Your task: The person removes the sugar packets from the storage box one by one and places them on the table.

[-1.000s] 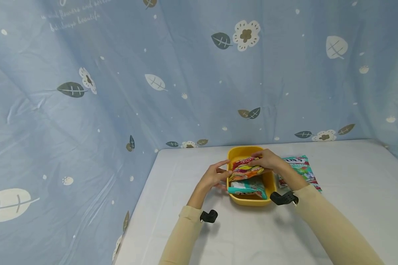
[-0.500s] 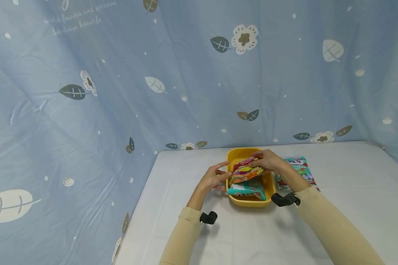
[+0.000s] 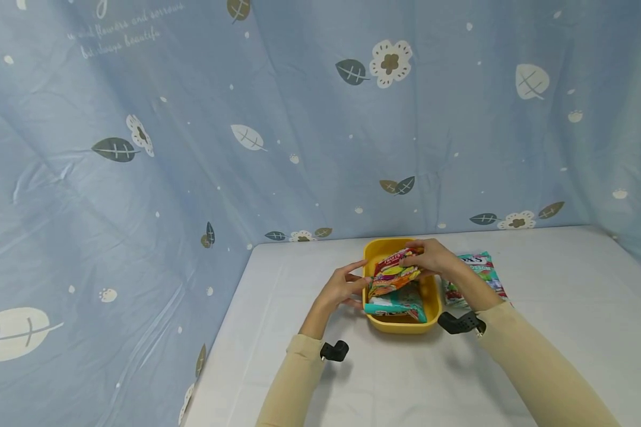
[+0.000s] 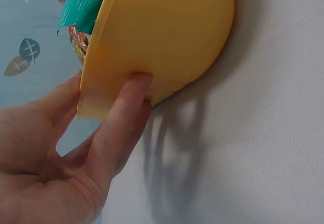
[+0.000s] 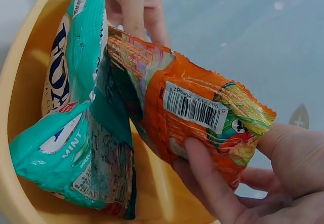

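Note:
A yellow plastic bin (image 3: 403, 327) stands on the white table in the head view. My left hand (image 3: 335, 289) grips its left side, thumb near the rim and fingertips against the outer wall (image 4: 167, 36) in the left wrist view. With my right hand (image 3: 435, 259) I hold a red, yellow and orange candy bag (image 3: 391, 279) by one end, slanted over the bin. Its orange back with a barcode faces the right wrist camera. Beneath it, a teal mint candy bag (image 5: 66, 148) lies bent inside the bin. The bin's far bottom is partly hidden.
Right of the bin, another teal candy bag (image 3: 481, 268) lies flat on the table (image 3: 566, 296), partly covered by my right forearm. A blue patterned curtain (image 3: 299, 107) hangs behind and to the left of the table.
My right hand has tilted the red and orange candy bag more steeply, its right end going up, which bares more of the teal bag. The left hand stays at the bin's side.

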A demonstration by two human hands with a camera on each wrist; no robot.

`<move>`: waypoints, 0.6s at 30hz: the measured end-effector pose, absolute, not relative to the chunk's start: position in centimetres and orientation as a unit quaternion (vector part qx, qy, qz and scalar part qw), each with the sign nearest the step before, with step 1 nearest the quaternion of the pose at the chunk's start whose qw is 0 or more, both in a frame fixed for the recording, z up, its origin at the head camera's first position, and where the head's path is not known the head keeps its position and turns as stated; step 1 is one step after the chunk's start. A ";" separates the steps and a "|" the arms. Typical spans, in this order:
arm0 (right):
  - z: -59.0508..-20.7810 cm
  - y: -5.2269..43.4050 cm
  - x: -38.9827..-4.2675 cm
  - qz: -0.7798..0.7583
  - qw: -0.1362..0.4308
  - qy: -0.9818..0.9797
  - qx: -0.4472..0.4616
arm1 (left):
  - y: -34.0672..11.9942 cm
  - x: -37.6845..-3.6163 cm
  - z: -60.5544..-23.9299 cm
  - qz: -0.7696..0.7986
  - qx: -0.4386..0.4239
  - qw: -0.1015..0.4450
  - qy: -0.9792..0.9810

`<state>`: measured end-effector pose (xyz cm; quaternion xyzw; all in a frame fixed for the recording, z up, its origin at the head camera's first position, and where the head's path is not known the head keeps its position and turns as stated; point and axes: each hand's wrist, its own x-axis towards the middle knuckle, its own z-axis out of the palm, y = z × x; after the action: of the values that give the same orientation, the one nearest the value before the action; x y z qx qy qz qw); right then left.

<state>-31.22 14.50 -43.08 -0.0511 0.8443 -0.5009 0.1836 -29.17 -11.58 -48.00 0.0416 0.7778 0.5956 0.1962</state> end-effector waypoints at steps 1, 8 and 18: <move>-43.1 14.5 -31.2 -0.502 0.182 0.844 -0.052 | -11.6 -29.2 -48.0 0.596 0.042 0.196 0.778; -43.0 14.4 -31.0 -0.520 0.176 0.834 -0.050 | -11.5 -29.2 -48.1 0.599 0.048 0.190 0.776; -42.8 14.2 -30.9 -0.526 0.160 0.834 -0.045 | -11.6 -29.3 -48.2 0.601 0.050 0.195 0.774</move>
<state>-30.92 14.21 -42.79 -0.0454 0.8338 -0.5264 0.1604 -29.32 -11.57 -48.21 0.0498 0.7739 0.6005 0.1949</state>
